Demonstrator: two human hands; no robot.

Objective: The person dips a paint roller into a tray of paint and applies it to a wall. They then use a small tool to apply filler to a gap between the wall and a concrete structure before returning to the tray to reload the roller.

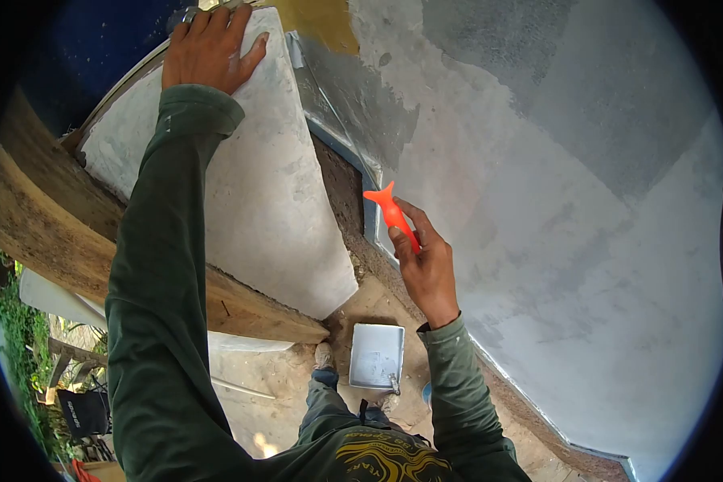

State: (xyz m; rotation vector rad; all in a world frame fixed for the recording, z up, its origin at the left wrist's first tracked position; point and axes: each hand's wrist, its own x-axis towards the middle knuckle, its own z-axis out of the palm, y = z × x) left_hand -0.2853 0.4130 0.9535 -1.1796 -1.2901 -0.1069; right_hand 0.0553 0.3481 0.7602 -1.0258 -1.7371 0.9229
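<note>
The grey plastered wall point(554, 201) fills the view from 1 to 5 o'clock. A pale plastered slab point(273, 209) slants toward 11 o'clock, with a rough wooden beam point(48, 233) at 9. On the ground at 6 o'clock sits a rectangular metal tray point(376, 356). The left hand point(209, 48) lies open and flat on the slab's top. The right hand point(426, 269), at centre, grips an orange handle point(391, 210) near the wall's edge.

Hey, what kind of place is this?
Probably an outdoor building or renovation site: a patchy, half-coated grey wall, a paint tray on the bare ground below, and the right hand holding an orange tool handle.
</note>
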